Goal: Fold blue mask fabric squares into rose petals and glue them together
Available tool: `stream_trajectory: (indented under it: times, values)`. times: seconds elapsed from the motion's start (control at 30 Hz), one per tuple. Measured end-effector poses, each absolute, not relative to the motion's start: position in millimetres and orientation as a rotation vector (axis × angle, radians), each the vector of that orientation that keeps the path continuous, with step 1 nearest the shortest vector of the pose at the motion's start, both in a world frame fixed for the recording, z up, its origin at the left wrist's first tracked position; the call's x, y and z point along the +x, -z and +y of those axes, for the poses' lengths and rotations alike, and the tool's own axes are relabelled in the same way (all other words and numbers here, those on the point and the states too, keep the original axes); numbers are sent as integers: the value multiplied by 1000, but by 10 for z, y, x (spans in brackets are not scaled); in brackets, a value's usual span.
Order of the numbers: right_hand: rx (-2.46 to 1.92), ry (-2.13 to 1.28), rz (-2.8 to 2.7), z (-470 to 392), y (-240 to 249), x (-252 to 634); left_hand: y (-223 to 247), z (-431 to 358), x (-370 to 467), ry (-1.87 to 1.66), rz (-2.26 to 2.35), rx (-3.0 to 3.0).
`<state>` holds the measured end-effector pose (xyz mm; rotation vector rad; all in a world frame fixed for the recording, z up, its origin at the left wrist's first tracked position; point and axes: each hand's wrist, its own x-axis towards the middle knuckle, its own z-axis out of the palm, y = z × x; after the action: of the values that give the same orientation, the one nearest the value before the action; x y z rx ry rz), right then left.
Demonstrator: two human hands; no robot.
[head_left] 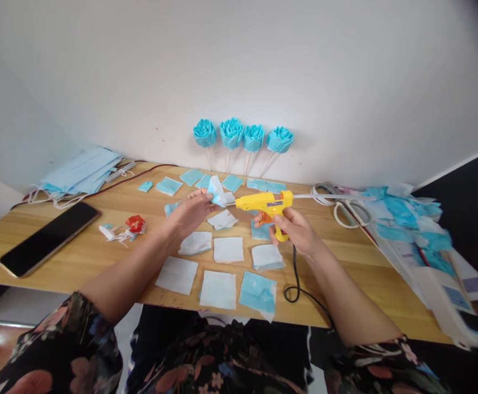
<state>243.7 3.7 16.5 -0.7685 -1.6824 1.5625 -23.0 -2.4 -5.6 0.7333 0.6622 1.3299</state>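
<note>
My right hand [292, 227] grips a yellow hot glue gun [265, 204] by its handle, fingers around the orange trigger. A clear glue stick [324, 196] sticks out of its back end. The nozzle points left, close against a folded blue-and-white fabric piece [218, 191] pinched in my left hand [200, 205]. Whether the tip touches the fabric I cannot tell. Beneath and around both hands lie several cut squares, some showing white like the square [228, 250], others blue like the square [257, 293].
Several blue fabric roses [231, 133] on thin sticks lean against the wall. Face masks [82, 171] are stacked at the left, behind a phone [50, 238]. Red and white scraps [134, 224] lie nearby. Scissors [351, 213] and a heap of blue scraps [407, 213] are at the right. The gun's cord [296, 279] trails over the front edge.
</note>
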Motion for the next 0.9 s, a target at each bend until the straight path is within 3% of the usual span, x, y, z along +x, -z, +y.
stream_trajectory:
  times: [0.9]
  values:
    - [-749,-1488,-1730,37,-116,2389,52,-67,-193,-1284,662,736]
